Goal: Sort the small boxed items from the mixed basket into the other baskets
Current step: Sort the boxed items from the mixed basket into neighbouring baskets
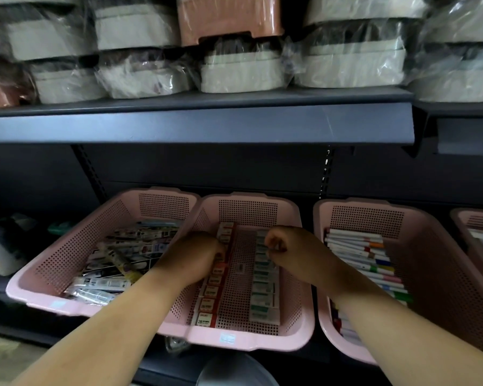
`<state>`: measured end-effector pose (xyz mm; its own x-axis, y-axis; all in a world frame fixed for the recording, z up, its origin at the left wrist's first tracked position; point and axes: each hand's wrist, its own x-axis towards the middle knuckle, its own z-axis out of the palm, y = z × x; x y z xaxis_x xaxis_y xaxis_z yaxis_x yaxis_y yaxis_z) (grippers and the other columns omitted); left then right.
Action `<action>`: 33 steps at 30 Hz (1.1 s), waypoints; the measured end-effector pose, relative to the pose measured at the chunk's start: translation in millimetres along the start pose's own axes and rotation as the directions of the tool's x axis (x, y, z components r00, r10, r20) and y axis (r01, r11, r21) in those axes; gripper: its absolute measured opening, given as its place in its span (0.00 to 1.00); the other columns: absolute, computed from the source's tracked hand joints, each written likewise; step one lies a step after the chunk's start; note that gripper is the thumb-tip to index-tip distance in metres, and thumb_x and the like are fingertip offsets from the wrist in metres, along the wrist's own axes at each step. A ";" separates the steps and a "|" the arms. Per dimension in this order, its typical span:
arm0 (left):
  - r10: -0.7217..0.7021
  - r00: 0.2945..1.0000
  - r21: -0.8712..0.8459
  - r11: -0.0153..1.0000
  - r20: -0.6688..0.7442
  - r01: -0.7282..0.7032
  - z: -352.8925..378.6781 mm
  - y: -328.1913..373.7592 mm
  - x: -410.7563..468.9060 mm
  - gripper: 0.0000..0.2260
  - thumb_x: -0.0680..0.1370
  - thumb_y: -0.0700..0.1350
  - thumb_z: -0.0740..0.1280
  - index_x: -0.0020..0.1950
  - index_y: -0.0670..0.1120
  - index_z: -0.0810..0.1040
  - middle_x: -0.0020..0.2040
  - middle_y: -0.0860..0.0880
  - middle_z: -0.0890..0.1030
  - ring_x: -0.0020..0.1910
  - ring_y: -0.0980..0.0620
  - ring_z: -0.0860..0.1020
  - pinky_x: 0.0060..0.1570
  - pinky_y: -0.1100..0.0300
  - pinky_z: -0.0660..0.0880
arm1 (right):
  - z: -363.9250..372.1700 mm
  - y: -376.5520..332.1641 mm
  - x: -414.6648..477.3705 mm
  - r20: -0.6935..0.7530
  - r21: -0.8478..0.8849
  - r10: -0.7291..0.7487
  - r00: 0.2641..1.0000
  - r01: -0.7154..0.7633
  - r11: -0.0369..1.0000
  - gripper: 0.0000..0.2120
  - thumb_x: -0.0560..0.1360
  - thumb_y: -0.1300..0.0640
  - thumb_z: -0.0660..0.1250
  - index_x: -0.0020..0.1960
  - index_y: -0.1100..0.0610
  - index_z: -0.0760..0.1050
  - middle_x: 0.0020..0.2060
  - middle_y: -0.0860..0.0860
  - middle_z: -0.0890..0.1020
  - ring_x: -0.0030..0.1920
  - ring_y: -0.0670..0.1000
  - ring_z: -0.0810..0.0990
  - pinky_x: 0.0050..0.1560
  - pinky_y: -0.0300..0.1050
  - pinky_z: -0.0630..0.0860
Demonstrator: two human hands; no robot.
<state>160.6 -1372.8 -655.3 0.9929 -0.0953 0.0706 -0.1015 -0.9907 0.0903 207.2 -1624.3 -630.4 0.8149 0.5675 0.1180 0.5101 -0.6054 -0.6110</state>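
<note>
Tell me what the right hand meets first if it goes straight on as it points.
Probably the row of green-labelled boxes just under the right hand; past those, the back wall of the middle basket. Depth is unclear.

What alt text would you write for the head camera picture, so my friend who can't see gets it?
Two curled hands reach into the middle pink basket, the left hand at a row of red boxes, the right hand over a row of green boxes. The left basket holds jumbled packets, the right basket markers.

Head-worn view, close, down onto baskets (251,341)
</note>
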 end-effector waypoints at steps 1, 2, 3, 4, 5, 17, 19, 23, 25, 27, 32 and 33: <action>-0.003 1.000 -0.006 1.000 -0.004 0.003 0.5 -0.2 -0.1 0.11 0.79 0.45 0.67 0.54 0.56 0.86 0.57 0.53 0.85 0.56 0.52 0.82 0.59 0.61 0.76 | 0.0 -0.2 -0.3 -0.001 -0.009 -0.001 1.000 0.001 1.000 0.04 0.77 0.54 0.69 0.50 0.46 0.77 0.41 0.40 0.78 0.42 0.39 0.77 0.40 0.33 0.69; -0.004 1.000 -0.014 1.000 -0.008 0.004 1.0 -0.1 -0.2 0.11 0.80 0.45 0.66 0.55 0.55 0.86 0.57 0.53 0.85 0.57 0.52 0.82 0.59 0.61 0.76 | 0.0 -0.3 -0.3 -0.002 -0.016 -0.004 1.000 0.004 1.000 0.04 0.77 0.54 0.69 0.50 0.47 0.78 0.41 0.39 0.78 0.43 0.39 0.77 0.40 0.33 0.69; -0.005 1.000 -0.022 1.000 -0.010 0.004 1.0 0.3 -0.5 0.11 0.80 0.45 0.66 0.55 0.55 0.86 0.57 0.53 0.85 0.57 0.52 0.82 0.58 0.61 0.75 | 0.1 -0.2 -0.5 -0.004 -0.019 -0.007 1.000 0.007 1.000 0.04 0.77 0.54 0.69 0.50 0.47 0.78 0.41 0.39 0.77 0.43 0.39 0.77 0.40 0.32 0.69; 0.000 1.000 -0.026 1.000 -0.013 0.000 0.9 0.7 -0.6 0.11 0.80 0.45 0.66 0.56 0.55 0.86 0.58 0.53 0.85 0.58 0.52 0.82 0.58 0.61 0.75 | 0.2 -0.3 -0.6 -0.005 -0.015 -0.009 1.000 0.009 1.000 0.04 0.77 0.54 0.69 0.50 0.47 0.78 0.41 0.39 0.77 0.43 0.39 0.77 0.40 0.32 0.69; 0.007 1.000 -0.028 1.000 -0.017 -0.008 0.6 0.7 -0.5 0.11 0.80 0.45 0.66 0.57 0.56 0.85 0.58 0.53 0.85 0.58 0.52 0.82 0.59 0.60 0.75 | 0.3 -0.4 -0.8 -0.006 -0.008 -0.010 1.000 0.009 1.000 0.03 0.77 0.54 0.70 0.49 0.46 0.78 0.41 0.39 0.77 0.43 0.39 0.77 0.40 0.32 0.69; -0.157 0.980 -0.366 0.910 0.125 0.193 2.6 -1.4 4.7 0.11 0.83 0.51 0.64 0.57 0.56 0.86 0.55 0.57 0.85 0.44 0.69 0.77 0.47 0.72 0.70 | -0.7 -1.0 -2.9 -0.005 -0.018 -0.010 1.000 0.009 1.000 0.03 0.77 0.54 0.69 0.49 0.48 0.78 0.40 0.39 0.78 0.41 0.38 0.76 0.39 0.31 0.67; -0.250 0.956 -0.504 0.812 0.154 0.293 0.1 3.9 5.0 0.11 0.82 0.52 0.64 0.50 0.56 0.87 0.47 0.58 0.87 0.44 0.64 0.81 0.47 0.65 0.74 | -0.2 -1.0 -2.8 -0.004 -0.021 -0.012 1.000 0.012 1.000 0.02 0.77 0.54 0.69 0.49 0.48 0.78 0.40 0.39 0.78 0.42 0.37 0.76 0.39 0.32 0.68; -0.265 0.950 -0.554 0.773 0.163 0.310 -1.6 8.6 4.9 0.12 0.82 0.52 0.64 0.48 0.55 0.87 0.45 0.59 0.86 0.46 0.60 0.83 0.51 0.60 0.76 | 1.1 -0.6 -2.3 -0.004 -0.036 -0.015 1.000 0.015 0.999 0.03 0.77 0.54 0.69 0.48 0.47 0.78 0.40 0.39 0.77 0.41 0.37 0.76 0.39 0.34 0.68; -0.258 0.955 -0.510 0.807 0.146 0.296 -1.3 7.8 4.8 0.12 0.83 0.51 0.63 0.51 0.55 0.87 0.48 0.58 0.86 0.49 0.59 0.82 0.52 0.61 0.75 | 0.1 -1.4 -3.2 -0.001 -0.030 -0.013 1.000 0.013 0.999 0.02 0.77 0.54 0.68 0.48 0.47 0.78 0.40 0.39 0.78 0.41 0.37 0.76 0.39 0.33 0.68; -0.220 0.968 -0.443 0.860 0.123 0.252 1.7 4.9 5.0 0.11 0.83 0.52 0.63 0.53 0.55 0.86 0.52 0.58 0.86 0.53 0.58 0.81 0.54 0.61 0.74 | -0.9 -2.5 -4.5 0.007 -0.021 -0.014 1.000 0.014 1.000 0.02 0.77 0.55 0.68 0.48 0.48 0.78 0.40 0.39 0.78 0.42 0.38 0.77 0.39 0.33 0.68; -0.167 0.977 -0.372 0.906 0.130 0.204 4.9 1.0 6.1 0.11 0.83 0.53 0.62 0.53 0.58 0.85 0.54 0.61 0.84 0.52 0.62 0.79 0.52 0.65 0.71 | -0.3 -3.4 -5.1 0.000 -0.036 -0.011 1.000 0.011 0.999 0.02 0.77 0.55 0.68 0.49 0.48 0.79 0.41 0.40 0.78 0.42 0.37 0.77 0.38 0.32 0.67; -0.171 0.977 -0.380 0.901 0.129 0.208 5.6 0.2 6.6 0.11 0.83 0.54 0.62 0.53 0.59 0.85 0.53 0.61 0.84 0.51 0.63 0.79 0.52 0.65 0.71 | -0.3 -3.4 -5.4 0.000 -0.039 -0.014 1.000 0.014 0.999 0.02 0.77 0.55 0.68 0.49 0.49 0.79 0.41 0.40 0.79 0.42 0.37 0.77 0.38 0.31 0.67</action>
<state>167.5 -1374.1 -660.4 0.9952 0.0638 -0.0744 0.0916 -0.8761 0.4734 201.1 -1625.5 -628.6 0.8079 0.5757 0.1262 0.5315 -0.6191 -0.5782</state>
